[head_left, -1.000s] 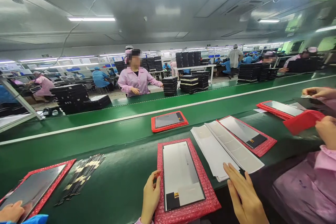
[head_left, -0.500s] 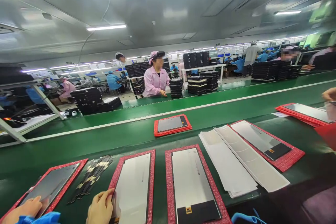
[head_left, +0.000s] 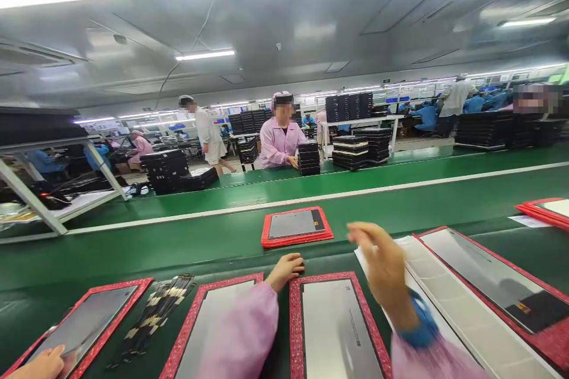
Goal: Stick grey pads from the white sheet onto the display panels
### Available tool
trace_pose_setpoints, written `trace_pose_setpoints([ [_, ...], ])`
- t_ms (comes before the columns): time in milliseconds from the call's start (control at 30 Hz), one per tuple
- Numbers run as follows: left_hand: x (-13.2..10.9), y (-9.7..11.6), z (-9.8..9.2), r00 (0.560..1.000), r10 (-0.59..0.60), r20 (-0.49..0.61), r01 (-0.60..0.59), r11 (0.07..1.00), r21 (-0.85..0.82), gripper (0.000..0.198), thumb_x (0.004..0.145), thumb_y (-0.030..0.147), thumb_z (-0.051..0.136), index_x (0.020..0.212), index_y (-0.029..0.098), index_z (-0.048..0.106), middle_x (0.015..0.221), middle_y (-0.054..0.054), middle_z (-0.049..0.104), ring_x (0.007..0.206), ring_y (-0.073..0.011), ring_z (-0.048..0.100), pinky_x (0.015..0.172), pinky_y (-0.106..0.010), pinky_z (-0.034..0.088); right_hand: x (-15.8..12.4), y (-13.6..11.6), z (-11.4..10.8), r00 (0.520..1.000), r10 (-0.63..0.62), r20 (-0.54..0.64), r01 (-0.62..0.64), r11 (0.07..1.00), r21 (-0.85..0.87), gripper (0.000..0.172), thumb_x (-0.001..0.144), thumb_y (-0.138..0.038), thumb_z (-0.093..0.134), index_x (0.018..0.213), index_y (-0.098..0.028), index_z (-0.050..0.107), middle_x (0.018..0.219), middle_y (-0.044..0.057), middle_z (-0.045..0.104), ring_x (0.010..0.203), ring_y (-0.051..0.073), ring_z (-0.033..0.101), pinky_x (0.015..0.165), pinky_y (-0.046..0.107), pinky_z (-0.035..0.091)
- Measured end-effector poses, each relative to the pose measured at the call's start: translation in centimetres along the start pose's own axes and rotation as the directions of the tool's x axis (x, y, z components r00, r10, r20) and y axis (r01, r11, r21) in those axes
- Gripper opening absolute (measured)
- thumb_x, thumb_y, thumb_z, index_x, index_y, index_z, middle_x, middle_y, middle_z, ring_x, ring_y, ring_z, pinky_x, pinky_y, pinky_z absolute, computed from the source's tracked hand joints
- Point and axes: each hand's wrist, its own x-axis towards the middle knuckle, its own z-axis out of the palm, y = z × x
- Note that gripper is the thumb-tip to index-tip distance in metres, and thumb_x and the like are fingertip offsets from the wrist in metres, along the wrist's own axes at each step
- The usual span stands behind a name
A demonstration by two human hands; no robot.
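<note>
My left hand (head_left: 287, 270), in a pink sleeve, reaches over the top of a silver display panel (head_left: 222, 308) on red bubble wrap. Its fingers are stretched to the right with a slight bend, above the gap beside a second display panel (head_left: 331, 320). A small dark patch shows by the fingertips; I cannot tell what it is. My right hand (head_left: 384, 266), with a blue wristband, is raised over white sheets (head_left: 457, 290), blurred, fingers loosely extended and nothing visible in them. Beyond both hands lies a stack of red-wrapped panels (head_left: 297, 225).
A co-worker's hand (head_left: 44, 364) rests on a panel (head_left: 89, 320) at far left. Dark strips with pale bands (head_left: 155, 320) lie beside it. At right is another panel (head_left: 480, 272). Across the green bench, a person in pink (head_left: 282, 136) touches a black stack (head_left: 309, 159).
My left hand has left the left panel's edge and moved forward and right. My right hand has come into view, raised. The view has shifted somewhat, and the person opposite leans to the stack.
</note>
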Motion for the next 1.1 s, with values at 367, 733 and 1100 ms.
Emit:
trace_pose_setpoints([
  [367,7.6,-2.2,2.0,0.998,-0.051,-0.026,0.031,0.862,-0.506,0.017,0.077,0.019,0.058,0.092,0.014,0.051,0.116,-0.017,0.058,0.101,-0.0221,0.061,0.083,-0.031,0.046,3.3,8.0,13.9,0.727,0.584,0.361,-0.286,0.736,-0.614,0.027,0.085,-0.035,0.052,0.102,-0.015,0.056,0.108,0.005,0.058,0.099,0.019,0.055,0.085,0.042,0.044],
  [733,8.9,-1.0,2.0,0.978,-0.196,-0.076,0.098,0.745,-0.66,0.048,0.073,0.046,0.061,0.102,0.007,0.054,0.097,-0.018,0.064,0.083,-0.024,0.066,0.073,-0.032,0.048,2.7,6.5,15.5,0.779,0.417,0.468,-0.084,0.81,-0.581,0.024,0.088,-0.034,0.047,0.096,-0.014,0.058,0.099,0.005,0.06,0.095,0.018,0.056,0.082,0.04,0.044],
  [1100,2.8,0.1,2.6,0.949,-0.241,-0.204,0.012,0.673,-0.74,0.013,0.084,0.021,0.052,0.082,0.01,0.059,0.062,0.001,0.064,0.052,-0.0108,0.061,0.057,-0.025,0.052,-5.3,-2.3,6.2,0.85,0.136,0.51,0.027,0.954,-0.3,0.02,0.089,-0.029,0.037,0.082,-0.022,0.054,0.091,0.003,0.059,0.087,0.018,0.054,0.073,0.031,0.041],
])
